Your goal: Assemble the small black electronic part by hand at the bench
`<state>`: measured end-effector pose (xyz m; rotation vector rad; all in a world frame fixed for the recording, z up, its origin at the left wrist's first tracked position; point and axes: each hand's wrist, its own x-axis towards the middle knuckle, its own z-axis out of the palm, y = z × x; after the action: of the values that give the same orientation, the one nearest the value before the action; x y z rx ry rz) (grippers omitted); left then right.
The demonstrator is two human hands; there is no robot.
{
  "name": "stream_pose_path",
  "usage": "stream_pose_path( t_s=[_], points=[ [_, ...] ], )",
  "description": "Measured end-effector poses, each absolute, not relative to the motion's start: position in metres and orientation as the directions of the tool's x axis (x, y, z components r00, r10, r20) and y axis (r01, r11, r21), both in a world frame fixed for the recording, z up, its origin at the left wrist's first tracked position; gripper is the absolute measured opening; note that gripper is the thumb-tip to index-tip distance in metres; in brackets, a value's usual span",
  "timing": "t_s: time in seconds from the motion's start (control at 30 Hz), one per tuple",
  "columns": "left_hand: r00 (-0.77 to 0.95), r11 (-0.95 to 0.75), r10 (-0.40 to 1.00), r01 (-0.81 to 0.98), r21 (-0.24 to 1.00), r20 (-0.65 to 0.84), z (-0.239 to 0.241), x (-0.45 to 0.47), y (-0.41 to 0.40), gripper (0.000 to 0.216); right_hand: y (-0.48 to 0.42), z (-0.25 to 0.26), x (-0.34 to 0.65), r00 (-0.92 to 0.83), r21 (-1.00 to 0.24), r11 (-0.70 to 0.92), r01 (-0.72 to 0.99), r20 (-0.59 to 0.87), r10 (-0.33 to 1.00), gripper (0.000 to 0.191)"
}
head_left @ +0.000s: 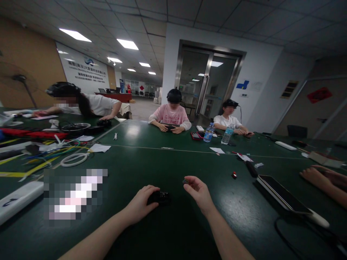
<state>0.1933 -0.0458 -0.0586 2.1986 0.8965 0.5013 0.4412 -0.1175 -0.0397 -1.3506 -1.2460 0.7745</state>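
My left hand (142, 204) rests low over the dark green table, fingers and thumb closed around a small black object (163, 195). Its right end sticks out past my fingertips and looks glossy; its kind is unclear. Apart from it, to the right, my right hand (199, 193) is raised slightly, with thumb and forefinger pinching a tiny dark grey piece (185, 181). Most of that piece is hidden by the fingertips. A gap of bare tabletop lies between both hands.
A phone (283, 194) and a small red item (234, 175) lie to the right, near another person's hands (321, 177). Two water bottles (208, 133) stand farther back. Tangled cables (74, 159) and a white power strip (20, 200) are at left. Three people sit opposite.
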Motion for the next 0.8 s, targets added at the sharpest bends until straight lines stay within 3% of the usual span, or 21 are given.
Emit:
stream_pose_path(
  t_s=[0.8],
  points=[
    [0.677, -0.537, 0.727, 0.461, 0.706, 0.110, -0.061, 0.196, -0.045, 0.045, -0.117, -0.039, 0.426, 0.167, -0.943, 0.115, 0.312, 0.174, 0.971, 0.030]
  ],
)
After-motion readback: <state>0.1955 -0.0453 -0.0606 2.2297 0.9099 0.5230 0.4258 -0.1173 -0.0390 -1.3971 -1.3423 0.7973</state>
